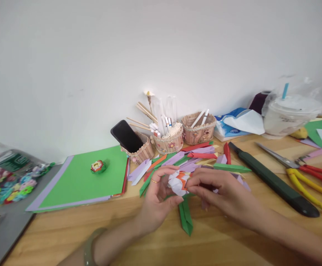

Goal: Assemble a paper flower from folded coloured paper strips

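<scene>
My left hand (158, 197) and my right hand (219, 192) meet at the middle of the wooden table (94, 232). Both pinch a small folded paper piece (179, 181), white and lilac with an orange part. The left hand wears a ring and a pale bangle at the wrist. Under and behind the hands lies a heap of folded paper strips (196, 157) in green, red, lilac and orange. One green folded strip (185, 216) points toward me below the hands.
A green sheet stack (80, 184) with a tiny paper flower (98, 166) lies left. A phone (126, 136) leans on small stick baskets (169, 140). A dark utility knife (274, 183), scissors (302, 170), tissues (238, 123) and a lidded cup (290, 114) sit right. A jar of coloured flowers (8, 177) lies far left.
</scene>
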Demonstrator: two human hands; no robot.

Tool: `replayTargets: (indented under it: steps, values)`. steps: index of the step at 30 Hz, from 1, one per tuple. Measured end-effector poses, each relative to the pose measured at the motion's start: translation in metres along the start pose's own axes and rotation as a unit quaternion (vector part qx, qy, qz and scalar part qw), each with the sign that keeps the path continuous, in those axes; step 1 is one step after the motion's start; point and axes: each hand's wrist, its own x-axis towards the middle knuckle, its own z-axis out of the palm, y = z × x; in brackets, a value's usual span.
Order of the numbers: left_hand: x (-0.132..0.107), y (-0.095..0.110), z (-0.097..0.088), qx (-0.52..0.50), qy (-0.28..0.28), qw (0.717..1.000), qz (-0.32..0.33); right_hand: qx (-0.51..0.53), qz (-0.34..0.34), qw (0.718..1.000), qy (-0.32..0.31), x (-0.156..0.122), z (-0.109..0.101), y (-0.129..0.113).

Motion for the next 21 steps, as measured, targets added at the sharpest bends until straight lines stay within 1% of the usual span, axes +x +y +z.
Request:
replayTargets:
  steps: [2, 5, 12, 17, 21]
  values:
    - [-0.0003, 0.0003, 0.0001, 0.002, -0.004, 1.0, 0.002, -0.051, -0.027, 0.998, 0.016, 0.0, -0.0003, -0.0012]
    - [-0.0007, 0.0011, 0.0002, 0.006, -0.011, 1.0, 0.003, -0.082, -0.038, 0.996, 0.02, -0.0006, -0.0009, -0.0035]
    - [-0.0021, 0.0015, -0.001, 0.038, -0.023, 0.999, 0.004, -0.108, -0.017, 0.994, 0.009, -0.0026, -0.0012, -0.0011]
    - [-0.0024, 0.0011, -0.0015, 0.052, -0.038, 0.998, 0.007, -0.12, -0.006, 0.993, 0.018, -0.0038, 0.0014, 0.0032]
    - [-0.002, -0.0002, -0.0025, 0.057, -0.026, 0.998, 0.014, -0.112, -0.02, 0.993, 0.014, -0.0035, 0.0008, 0.0036]
